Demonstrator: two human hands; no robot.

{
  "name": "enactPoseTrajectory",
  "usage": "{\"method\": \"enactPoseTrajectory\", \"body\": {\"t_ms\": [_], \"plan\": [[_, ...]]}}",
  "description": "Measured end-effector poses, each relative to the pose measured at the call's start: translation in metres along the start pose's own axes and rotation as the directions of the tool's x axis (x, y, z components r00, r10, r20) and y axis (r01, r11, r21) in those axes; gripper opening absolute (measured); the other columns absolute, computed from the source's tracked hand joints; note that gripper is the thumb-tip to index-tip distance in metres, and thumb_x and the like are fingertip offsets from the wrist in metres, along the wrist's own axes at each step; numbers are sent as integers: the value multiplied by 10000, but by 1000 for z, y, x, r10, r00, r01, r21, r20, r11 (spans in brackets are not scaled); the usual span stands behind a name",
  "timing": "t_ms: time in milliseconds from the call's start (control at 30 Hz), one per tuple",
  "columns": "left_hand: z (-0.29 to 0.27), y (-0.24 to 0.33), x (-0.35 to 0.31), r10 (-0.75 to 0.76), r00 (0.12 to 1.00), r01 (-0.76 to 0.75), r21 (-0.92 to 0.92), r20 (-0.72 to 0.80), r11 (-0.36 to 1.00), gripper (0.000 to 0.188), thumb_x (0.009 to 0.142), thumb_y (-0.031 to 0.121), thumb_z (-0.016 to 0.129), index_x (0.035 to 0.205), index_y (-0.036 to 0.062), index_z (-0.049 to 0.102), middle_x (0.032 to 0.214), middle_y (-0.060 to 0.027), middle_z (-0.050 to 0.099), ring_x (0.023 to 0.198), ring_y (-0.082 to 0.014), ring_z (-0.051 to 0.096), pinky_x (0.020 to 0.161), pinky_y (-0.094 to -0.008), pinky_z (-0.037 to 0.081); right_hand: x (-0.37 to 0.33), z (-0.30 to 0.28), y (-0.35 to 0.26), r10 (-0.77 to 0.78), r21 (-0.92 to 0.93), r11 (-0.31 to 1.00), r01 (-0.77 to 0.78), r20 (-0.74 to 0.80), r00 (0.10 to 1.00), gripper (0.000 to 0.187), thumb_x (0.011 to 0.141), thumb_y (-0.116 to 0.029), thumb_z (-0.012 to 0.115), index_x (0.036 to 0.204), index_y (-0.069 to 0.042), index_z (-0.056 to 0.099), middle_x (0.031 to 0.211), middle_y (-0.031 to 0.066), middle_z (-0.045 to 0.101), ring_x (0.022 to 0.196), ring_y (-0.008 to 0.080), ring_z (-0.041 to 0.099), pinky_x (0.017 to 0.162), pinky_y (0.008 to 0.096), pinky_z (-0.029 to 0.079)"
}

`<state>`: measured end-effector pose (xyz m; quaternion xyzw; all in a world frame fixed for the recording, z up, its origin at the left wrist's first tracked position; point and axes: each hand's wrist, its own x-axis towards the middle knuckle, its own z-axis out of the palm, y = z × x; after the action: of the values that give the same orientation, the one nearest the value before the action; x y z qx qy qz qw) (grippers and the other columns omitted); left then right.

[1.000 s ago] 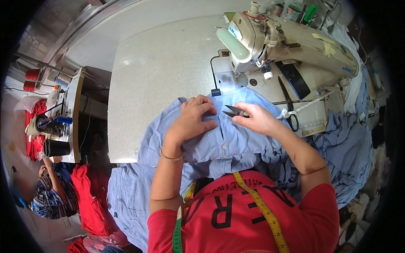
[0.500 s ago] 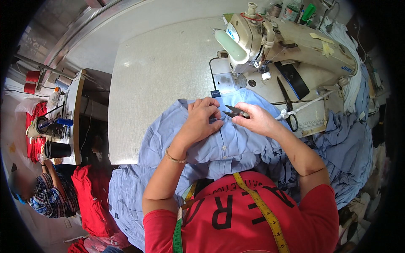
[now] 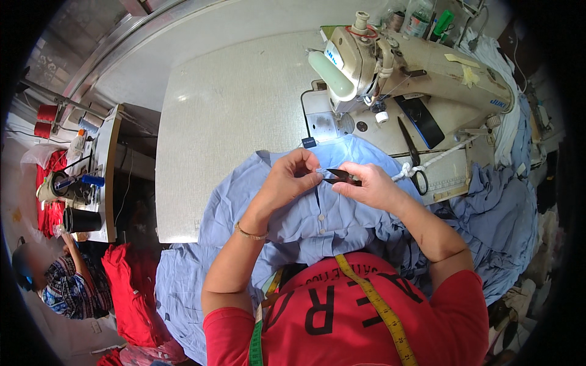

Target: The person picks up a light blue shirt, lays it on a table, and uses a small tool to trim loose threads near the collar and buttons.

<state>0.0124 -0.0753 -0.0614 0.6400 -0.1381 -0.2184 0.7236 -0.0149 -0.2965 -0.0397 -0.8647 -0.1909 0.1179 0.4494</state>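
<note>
A light blue button-up shirt [image 3: 239,186] lies over the near edge of the table, its collar side toward the sewing machine. My left hand [image 3: 293,177] pinches a bit of this shirt near the top of its button opening, thumb against fingertips. In my right hand [image 3: 369,186] is a pair of dark thread snips [image 3: 343,177], gripped in the fingers. Their blades point left, slightly apart, with the tips close to my left fingertips and the pinched cloth. Whether the blades touch a thread is too small to tell. White buttons run down the shirt below my hands.
Beyond the shirt stands a sewing machine [image 3: 427,64] on the pale table [image 3: 226,110]. Black scissors [image 3: 410,140] and a dark phone [image 3: 421,122] lie beside it. More blue cloth [image 3: 488,226] is heaped at right. A person [image 3: 73,280] sits at left near red cloth [image 3: 131,299].
My left hand has closed into a pinch on the shirt cloth and lifted it a little. The snips have come nearer to those fingertips, and the shirt has shifted slightly.
</note>
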Motion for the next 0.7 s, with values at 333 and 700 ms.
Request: {"method": "enactPoseTrajectory", "body": {"t_ms": [333, 700], "plan": [[3, 9, -1, 11, 1000, -11, -30, -2, 999, 278, 815, -18, 664, 1055, 48, 538, 845, 39, 584, 777, -32, 531, 708, -176, 424, 1, -5, -14, 32, -129, 991, -27, 36, 999, 304, 837, -381, 618, 873, -79, 610, 635, 136, 599, 621, 336, 602, 544, 405, 437], [5, 7, -3, 100, 995, -95, 146, -29, 985, 297, 812, -33, 648, 1078, 24, 528, 827, 26, 557, 804, -58, 520, 754, -204, 427, -2, -3, -16, 17, -207, 978, -19, -11, 1000, 318, 845, -382, 604, 848, -65, 597, 620, 164, 587, 620, 368, 594, 543, 441, 431]]}}
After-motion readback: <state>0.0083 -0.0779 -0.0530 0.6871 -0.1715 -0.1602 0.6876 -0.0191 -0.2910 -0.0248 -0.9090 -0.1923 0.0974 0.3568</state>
